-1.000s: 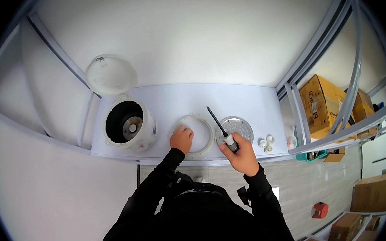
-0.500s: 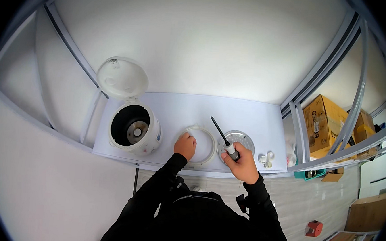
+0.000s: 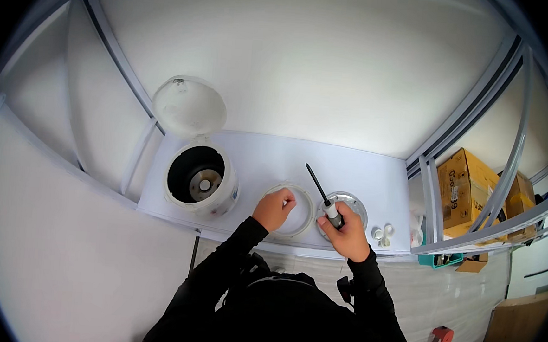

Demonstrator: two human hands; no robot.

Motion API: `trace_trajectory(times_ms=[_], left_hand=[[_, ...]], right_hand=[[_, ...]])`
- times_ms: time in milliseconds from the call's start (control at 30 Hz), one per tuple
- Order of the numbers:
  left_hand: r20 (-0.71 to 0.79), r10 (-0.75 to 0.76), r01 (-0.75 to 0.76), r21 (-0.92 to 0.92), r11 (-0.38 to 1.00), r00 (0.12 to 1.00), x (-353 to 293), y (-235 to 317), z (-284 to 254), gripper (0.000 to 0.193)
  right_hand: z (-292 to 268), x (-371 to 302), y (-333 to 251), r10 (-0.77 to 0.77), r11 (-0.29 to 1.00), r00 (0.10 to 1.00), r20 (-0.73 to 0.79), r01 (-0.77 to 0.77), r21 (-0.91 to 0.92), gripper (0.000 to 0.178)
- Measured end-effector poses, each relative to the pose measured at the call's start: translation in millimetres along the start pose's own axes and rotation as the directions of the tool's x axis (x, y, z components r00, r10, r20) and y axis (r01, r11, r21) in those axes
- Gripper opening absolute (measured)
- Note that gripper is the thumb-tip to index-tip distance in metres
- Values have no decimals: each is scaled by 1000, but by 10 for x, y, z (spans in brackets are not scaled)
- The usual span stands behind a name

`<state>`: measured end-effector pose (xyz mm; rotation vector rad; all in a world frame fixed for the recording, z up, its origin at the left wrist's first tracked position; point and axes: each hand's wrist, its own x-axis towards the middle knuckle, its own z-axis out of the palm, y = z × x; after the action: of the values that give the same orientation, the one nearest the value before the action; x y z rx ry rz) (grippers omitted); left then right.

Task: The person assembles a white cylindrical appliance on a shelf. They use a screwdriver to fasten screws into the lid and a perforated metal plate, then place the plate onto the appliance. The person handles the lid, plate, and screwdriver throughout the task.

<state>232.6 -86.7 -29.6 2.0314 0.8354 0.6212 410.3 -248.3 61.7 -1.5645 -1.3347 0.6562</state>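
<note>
My left hand [image 3: 274, 211] is closed in a pinch over the left side of a white ring [image 3: 309, 220]; whatever its fingertips hold is too small to make out. In my right hand [image 3: 350, 232] is a screwdriver [image 3: 318, 186] with a grey-and-white handle, gripped so that its dark shaft points up and to the left. Partly hidden behind that hand, a round metal plate [image 3: 359, 207] lies on the table. Left of the ring stands a white rice cooker [image 3: 227, 190], its lid [image 3: 189, 106] raised and its dark inside showing a round metal heating plate [image 3: 204, 185].
Small white parts [image 3: 384, 234] sit near the table's right end. The white table [image 3: 256, 147] meets a pale wall behind. Metal frame posts rise at both sides. Beyond the right one are cardboard boxes [image 3: 466, 194], a teal bin [image 3: 439, 259] and a red object [image 3: 441, 338] on the floor.
The whole view has shifted slightly, so the table items appear farther right. My left hand has turned, its fingertips now pointing more to the right. My right hand keeps hold of the screwdriver.
</note>
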Motion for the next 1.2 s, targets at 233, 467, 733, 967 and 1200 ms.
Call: trace_trajectory(times_ms=[233, 467, 733, 967, 1200], left_hand=[[-262, -109, -98, -666, 740, 959, -53, 280, -292, 16], [-234, -160, -120, -846, 519, 959, -86, 192, -599, 19], [-227, -150, -135, -878, 459, 962, -230, 95, -1092, 17], [-248, -61, -137, -704, 697, 967, -267, -224, -1779, 15], [-114, -71, -50, -804, 593, 991, -218, -682, -2378, 22]], right_hand=[[143, 12, -43, -63, 994, 997, 43, 59, 91, 46], [369, 39, -69, -65, 992, 995, 70, 57, 110, 47], [722, 182, -385, -216, 974, 973, 76, 220, -47, 46], [1203, 353, -739, -148, 980, 987, 62, 154, -122, 46], [1811, 545, -1125, -94, 981, 995, 35, 98, -166, 48]])
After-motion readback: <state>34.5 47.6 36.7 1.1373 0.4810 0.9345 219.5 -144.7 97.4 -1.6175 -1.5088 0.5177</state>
